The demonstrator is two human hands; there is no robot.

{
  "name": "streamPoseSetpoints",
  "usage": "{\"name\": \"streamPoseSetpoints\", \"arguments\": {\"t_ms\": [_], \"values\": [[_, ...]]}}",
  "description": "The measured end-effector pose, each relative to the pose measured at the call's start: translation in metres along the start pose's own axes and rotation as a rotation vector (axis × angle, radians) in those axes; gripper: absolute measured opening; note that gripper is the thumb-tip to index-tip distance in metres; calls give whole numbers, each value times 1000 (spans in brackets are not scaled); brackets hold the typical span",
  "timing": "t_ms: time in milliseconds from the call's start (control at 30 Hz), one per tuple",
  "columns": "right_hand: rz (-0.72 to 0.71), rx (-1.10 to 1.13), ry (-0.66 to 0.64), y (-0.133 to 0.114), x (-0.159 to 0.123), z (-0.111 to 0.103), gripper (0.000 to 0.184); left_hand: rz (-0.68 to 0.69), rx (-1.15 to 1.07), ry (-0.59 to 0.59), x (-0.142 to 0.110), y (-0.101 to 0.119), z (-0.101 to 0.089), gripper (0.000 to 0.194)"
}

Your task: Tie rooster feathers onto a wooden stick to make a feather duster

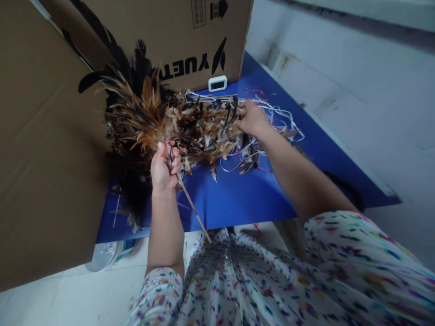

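My left hand point(165, 165) is closed around a thin stick point(193, 209) whose upper end carries a bunch of brown and black feathers point(147, 111), like a feather duster. Some red string shows between the fingers. The stick's bare lower end slants down past the table edge, towards my clothes. My right hand point(253, 118) reaches to the right end of a pile of loose feathers point(207, 129), its fingers apart and touching them. Whether a feather sits between those fingertips, I cannot make out.
A large cardboard box point(200, 45) stands behind the feathers, and a cardboard panel point(50, 149) rises at the left. A small white device point(217, 83) rests on the blue table point(251, 199). White ribbon point(288, 118) lies tangled at the right. Below stands a plastic bucket point(103, 257).
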State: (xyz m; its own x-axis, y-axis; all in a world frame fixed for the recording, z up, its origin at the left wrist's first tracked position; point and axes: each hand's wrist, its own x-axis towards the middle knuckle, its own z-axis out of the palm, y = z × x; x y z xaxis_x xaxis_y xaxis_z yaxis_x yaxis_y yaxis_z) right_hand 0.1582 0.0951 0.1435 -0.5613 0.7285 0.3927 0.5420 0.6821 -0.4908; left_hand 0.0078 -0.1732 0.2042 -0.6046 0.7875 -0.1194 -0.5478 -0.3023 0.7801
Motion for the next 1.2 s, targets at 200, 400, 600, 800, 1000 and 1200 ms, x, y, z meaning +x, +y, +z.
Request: {"name": "streamPoseSetpoints", "arguments": {"t_ms": [200, 400, 600, 800, 1000, 1200], "values": [[50, -7, -21, -52, 14, -10, 49, 2, -2, 1, -1, 1, 1, 33], [-109, -33, -213, -77, 49, 26, 73, 1, -14, 5, 0, 1, -1, 34], [-24, -73, -391, -96, 76, 74, 101, 2, -28, 11, 2, 0, -3, 33], [-73, -137, -380, -109, 79, 96, 55, -1, -33, 17, 3, 0, -3, 33], [-15, -137, -387, -119, 77, 75, 33, 6, -32, 25, 2, 1, -4, 32], [-323, -127, -266, -140, 78, 67, 41, 20, -31, 22, 2, 2, -5, 32]]}}
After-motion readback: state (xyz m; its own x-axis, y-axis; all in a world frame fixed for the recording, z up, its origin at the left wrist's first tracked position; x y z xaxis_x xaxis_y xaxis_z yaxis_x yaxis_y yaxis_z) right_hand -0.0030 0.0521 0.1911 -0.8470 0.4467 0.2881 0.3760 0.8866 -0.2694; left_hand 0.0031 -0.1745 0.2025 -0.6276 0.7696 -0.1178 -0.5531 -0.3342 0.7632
